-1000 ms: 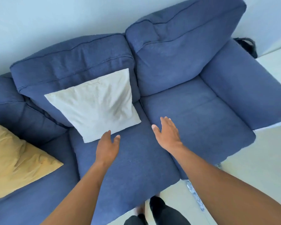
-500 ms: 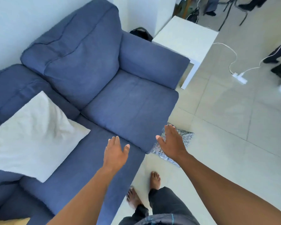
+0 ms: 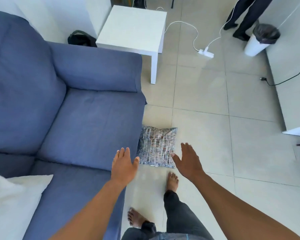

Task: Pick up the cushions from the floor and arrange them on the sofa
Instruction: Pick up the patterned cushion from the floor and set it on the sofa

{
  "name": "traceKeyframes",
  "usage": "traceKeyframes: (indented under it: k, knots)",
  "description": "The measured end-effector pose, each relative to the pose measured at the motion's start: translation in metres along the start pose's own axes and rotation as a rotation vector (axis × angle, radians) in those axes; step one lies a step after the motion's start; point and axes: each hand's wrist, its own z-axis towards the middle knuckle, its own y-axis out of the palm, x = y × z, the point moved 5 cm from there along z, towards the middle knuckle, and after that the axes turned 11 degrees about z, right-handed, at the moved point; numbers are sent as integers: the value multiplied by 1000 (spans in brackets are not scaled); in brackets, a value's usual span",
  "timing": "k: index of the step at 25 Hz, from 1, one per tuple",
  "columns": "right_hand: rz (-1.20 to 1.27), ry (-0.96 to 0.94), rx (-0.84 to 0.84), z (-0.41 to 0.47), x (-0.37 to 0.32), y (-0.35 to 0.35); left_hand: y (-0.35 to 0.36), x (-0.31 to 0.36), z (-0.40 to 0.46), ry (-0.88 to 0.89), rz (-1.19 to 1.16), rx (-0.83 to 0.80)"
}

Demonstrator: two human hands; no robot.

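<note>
While I'm watching the head feed, the patterned cushion (image 3: 157, 147) is lying flat on the tiled floor (image 3: 206, 135) in the lower middle of the frame, its left edge tucked right against the front corner of the blue sofa (image 3: 87, 118). It's pretty much square, so no real long axis to speak of; its sides are running roughly up-down and left-right in the picture, with the top edge sagging a bit in the middle.

The left hand (image 3: 124, 164) is hanging spread wide, fingers fanned and palm facing down, holding nothing. In the frame it's overlapping the sofa's front edge, and its thumb is sitting just at the cushion's lower left corner. Can't tell if it's actually touching fabric or just above it. The right hand (image 3: 188, 162) is spreading wide too and carrying nothing, with its thumb tip sitting right by the cushion's right edge near the lower right corner; again, contact is unclear from this angle.

So the cushion is sitting between the two hands and slightly above them in the picture. A white cushion (image 3: 12, 201) is already resting on the sofa seat at the lower left. One bare foot (image 3: 172, 181) is planting just below the patterned cushion.
</note>
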Motion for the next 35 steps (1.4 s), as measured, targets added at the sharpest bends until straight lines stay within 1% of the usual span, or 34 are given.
traceKeyframes:
  k: [2,4,8,13,17,22,25,27,29,31,32,33,34,35]
  knots:
    - [-12,20,-26,29,25,-7,16,27,25,-5,7,-36]
    - [-7,47,-63,65,45,-9,39,46,57,-39,17,-104]
    - [-25,42,-93,139,76,-5,82,72,122,-68,38,-183]
    - [44,75,-88,241,119,38,140,85,225,-90,30,-219]
    - [83,127,-94,322,163,102,207,66,316,-141,63,-237]
    - [171,184,-102,409,224,187,293,30,410,-248,46,-168]
    - [277,300,-60,454,270,234,346,1,449,-417,33,-136]
    - [362,375,-32,474,294,263,372,-25,474,-553,-57,-51]
    - [463,412,16,491,315,286,393,-52,507,-636,-151,5]
    - [606,485,68,500,327,300,420,-67,509,-691,-238,-8]
    - [701,548,91,503,331,305,455,-71,489,-687,-236,-41]
    - [796,600,99,505,334,309,471,-81,469,-854,-181,-84]
    - [875,630,95,505,333,311,496,-83,438,-828,-247,-110]
    - [923,638,92,502,331,309,519,-73,387,-732,-318,-171]
